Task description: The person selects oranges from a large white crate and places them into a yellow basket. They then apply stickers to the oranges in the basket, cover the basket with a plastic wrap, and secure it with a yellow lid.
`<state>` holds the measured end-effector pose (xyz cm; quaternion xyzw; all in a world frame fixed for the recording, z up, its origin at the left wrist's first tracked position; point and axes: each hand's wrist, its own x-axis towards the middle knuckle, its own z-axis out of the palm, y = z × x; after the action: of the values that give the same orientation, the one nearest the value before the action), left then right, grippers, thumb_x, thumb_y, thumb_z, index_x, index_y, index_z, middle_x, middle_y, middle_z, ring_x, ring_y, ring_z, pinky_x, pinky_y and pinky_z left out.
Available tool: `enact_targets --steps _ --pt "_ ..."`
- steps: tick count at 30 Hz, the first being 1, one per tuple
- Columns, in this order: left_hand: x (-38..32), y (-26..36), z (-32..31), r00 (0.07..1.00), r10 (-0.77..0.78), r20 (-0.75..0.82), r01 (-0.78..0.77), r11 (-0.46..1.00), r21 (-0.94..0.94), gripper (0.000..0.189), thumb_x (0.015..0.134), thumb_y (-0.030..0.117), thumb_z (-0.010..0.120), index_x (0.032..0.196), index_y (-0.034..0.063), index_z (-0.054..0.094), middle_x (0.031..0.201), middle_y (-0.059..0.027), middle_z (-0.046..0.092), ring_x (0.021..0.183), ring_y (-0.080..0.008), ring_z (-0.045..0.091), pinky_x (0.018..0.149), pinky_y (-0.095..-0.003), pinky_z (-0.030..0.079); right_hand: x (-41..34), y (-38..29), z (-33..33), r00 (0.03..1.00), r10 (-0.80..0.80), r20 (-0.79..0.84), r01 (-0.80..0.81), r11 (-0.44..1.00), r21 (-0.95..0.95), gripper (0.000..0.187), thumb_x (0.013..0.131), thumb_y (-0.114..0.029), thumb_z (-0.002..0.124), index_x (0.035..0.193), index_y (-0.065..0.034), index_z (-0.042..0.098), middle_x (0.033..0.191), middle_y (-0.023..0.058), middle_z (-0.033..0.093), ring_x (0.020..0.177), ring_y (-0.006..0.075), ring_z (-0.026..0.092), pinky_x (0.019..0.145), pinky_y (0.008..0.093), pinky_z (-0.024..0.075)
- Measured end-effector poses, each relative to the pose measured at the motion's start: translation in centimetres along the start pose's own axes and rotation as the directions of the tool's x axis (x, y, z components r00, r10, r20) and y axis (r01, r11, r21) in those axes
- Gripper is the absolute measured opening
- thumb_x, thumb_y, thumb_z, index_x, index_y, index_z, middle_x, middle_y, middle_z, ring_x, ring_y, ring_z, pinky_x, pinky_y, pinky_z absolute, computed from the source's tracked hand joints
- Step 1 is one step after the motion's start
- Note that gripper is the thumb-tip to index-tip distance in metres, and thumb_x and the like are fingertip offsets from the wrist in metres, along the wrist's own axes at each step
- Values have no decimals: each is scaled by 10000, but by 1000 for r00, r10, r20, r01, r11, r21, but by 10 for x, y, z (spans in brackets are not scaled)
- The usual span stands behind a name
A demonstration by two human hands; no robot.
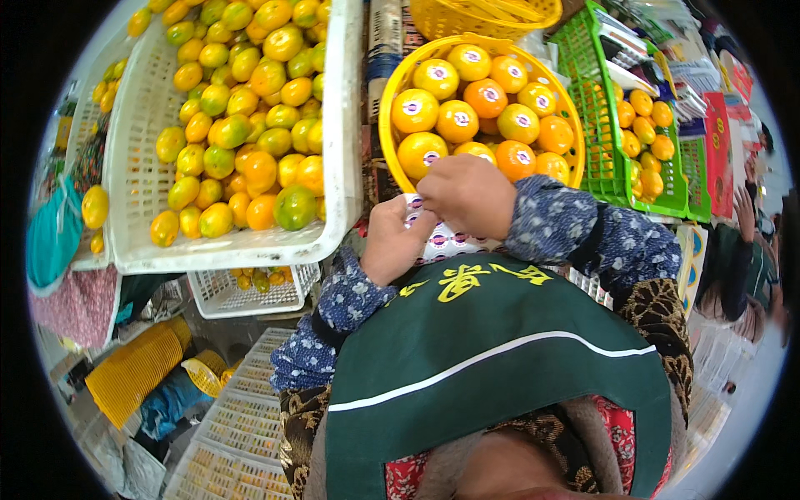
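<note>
A sheet of round printed stickers [459,239] lies in front of my green apron. My left hand [397,240] holds its upper left edge, thumb on top. Close beside it, my right hand [470,194] has its fingertips together at the sheet's top edge; whether a sticker is between them is hidden. Just beyond stands a round yellow plastic basket [387,128] of orange citrus fruits [485,98]. Many of these fruits bear a round sticker on top. My right hand overlaps the basket's near rim in the picture.
Left is a large white plastic crate [340,125] of loose green-orange citrus [250,125]. A green crate [615,150] with more fruit stands right. Another yellow basket [487,25] is at the back. Stacked yellow baskets [134,372] lie lower left. Another person [737,262] is at far right.
</note>
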<state>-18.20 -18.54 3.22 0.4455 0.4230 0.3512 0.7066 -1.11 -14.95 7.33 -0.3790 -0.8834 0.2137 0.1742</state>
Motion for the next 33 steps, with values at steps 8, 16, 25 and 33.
enact_targets --steps 8,16,25,33 --pt "5 12 5 963 -217 157 231 969 -82 112 859 5 598 967 -21 613 835 4 638 693 -45 570 591 -211 458 -22 -8 -1 976 -193 -102 155 942 -298 112 667 -179 614 717 -85 577 712 62 543 694 230 570 647 364 448" --pt "10 14 10 946 -229 230 261 958 -119 303 862 57 635 1130 -70 572 1047 -120 663 875 -142 648 797 -284 529 -83 87 -81 662 727 -185 -736 676 24 230 872 -212 640 845 16 632 647 98 614 574 152 616 539 302 487" --pt "11 14 10 933 -256 252 275 961 -43 306 863 80 637 1124 -73 591 1019 -105 671 851 -123 642 770 -270 524 -121 129 -73 525 794 -307 -849 511 -132 244 807 -171 665 945 -2 555 686 144 639 664 273 651 601 356 500" --pt "13 15 9 935 -245 257 270 960 -67 302 865 79 642 1126 -58 580 1026 -113 669 856 -134 647 775 -281 533 -138 88 -51 717 583 -383 -696 635 -336 284 761 -101 681 999 7 571 772 165 641 757 374 631 704 441 504"
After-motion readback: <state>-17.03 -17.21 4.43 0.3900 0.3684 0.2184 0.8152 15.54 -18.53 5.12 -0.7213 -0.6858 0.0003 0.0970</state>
